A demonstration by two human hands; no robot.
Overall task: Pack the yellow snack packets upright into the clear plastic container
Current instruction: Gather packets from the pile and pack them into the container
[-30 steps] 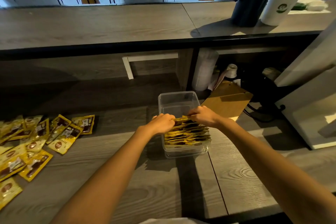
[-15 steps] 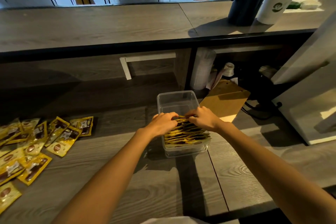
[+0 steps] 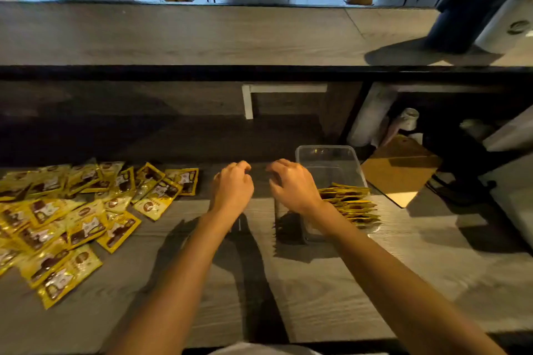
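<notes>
Our left grip [image 3: 232, 190] and our right grip [image 3: 292, 188] are both hanging loose, with fingers softly bent and nothing in them. We are holding them side by side, a little apart, above the gray wooden surface [image 3: 317, 282]. The right grip is hovering just in front of the left wall of the clear plastic container [image 3: 328, 156]; we cannot tell if it is touching it. Yellow snack packets [image 3: 350, 204] are standing on edge, packed close together, in the near part of the container. More loose packets [image 3: 72, 219] are lying flat in a heap on the surface, well to the left of our left grip. A brown board [image 3: 401, 170] is lying just to the right of the container.
</notes>
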